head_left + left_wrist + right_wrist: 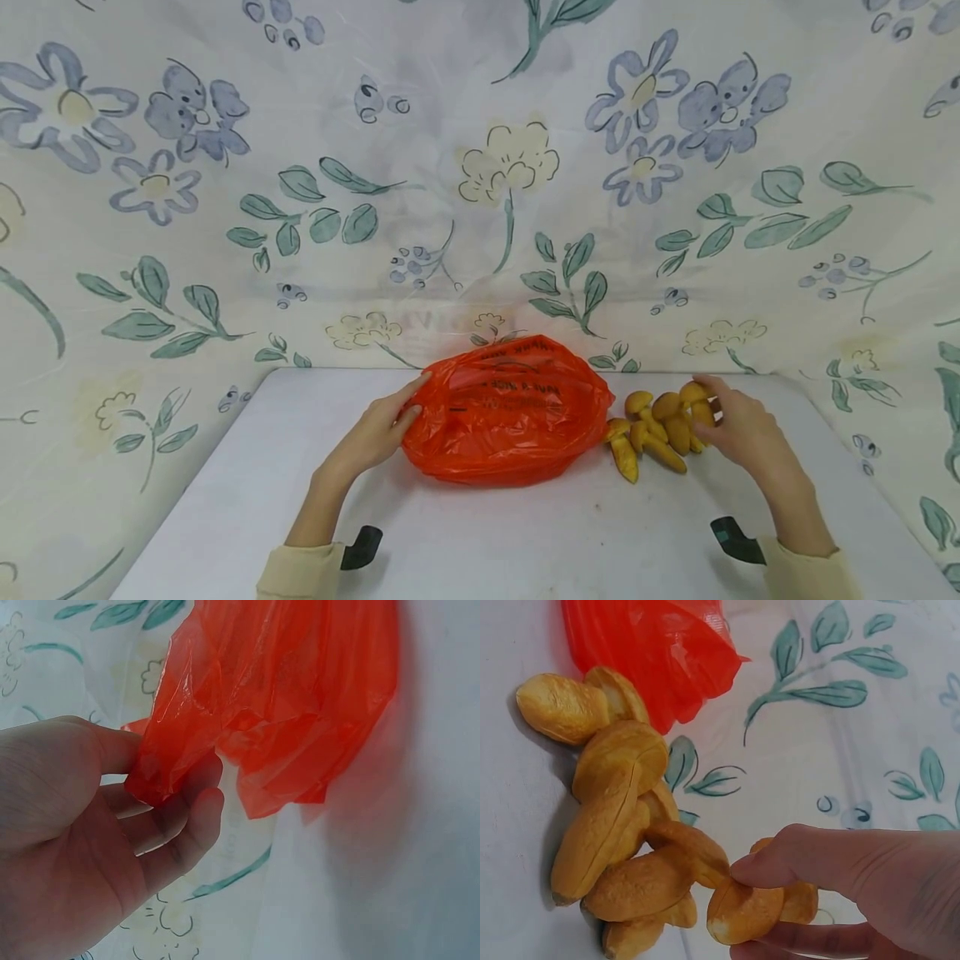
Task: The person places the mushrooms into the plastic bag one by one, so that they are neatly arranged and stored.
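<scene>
A red plastic bag with dark printing lies puffed up on the table. At its left end my left hand pinches the edge of the bag between thumb and fingers; in the left wrist view the thin red film hangs in that grip. Just right of the bag lies a heap of several yellow-brown mushrooms, caps and stems overlapping. My right hand is at the heap's right side. Thumb and fingers grip one mushroom there, partly hidden by the thumb.
The white table reaches back to a hanging floral cloth, which also covers both sides. Dark wrist-camera mounts stick out inward from the cream sleeves. The nearest mushroom lies right against the bag's right end.
</scene>
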Action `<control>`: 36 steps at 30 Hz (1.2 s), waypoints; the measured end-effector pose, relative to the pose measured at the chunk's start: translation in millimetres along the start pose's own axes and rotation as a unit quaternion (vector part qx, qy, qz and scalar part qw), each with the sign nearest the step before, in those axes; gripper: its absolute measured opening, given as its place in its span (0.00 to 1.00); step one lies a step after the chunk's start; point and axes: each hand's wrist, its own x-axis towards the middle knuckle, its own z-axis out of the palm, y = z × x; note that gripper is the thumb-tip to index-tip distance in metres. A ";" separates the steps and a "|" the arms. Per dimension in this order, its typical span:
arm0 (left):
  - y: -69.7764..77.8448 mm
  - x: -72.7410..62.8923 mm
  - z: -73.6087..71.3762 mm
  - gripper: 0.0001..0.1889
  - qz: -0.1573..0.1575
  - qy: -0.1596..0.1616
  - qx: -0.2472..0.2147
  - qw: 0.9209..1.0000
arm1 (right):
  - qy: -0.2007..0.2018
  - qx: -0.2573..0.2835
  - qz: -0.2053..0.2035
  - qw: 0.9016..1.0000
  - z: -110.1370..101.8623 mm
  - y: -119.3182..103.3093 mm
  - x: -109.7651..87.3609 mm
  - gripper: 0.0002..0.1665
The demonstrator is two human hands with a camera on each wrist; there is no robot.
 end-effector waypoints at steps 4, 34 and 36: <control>-0.5 0.0 -0.1 0.30 0.008 0.002 0.000 1.000 | 0.006 0.003 -0.010 1.000 2.9 -1.2 -1.4 0.43; -0.2 0.3 0.4 0.30 -0.002 -0.007 -0.001 1.000 | 0.000 0.012 -0.029 1.000 18.0 -33.4 -0.7 0.41; -0.4 0.5 0.8 0.30 0.000 -0.006 -0.002 1.000 | -0.001 0.018 -0.033 0.999 17.3 -38.9 0.1 0.41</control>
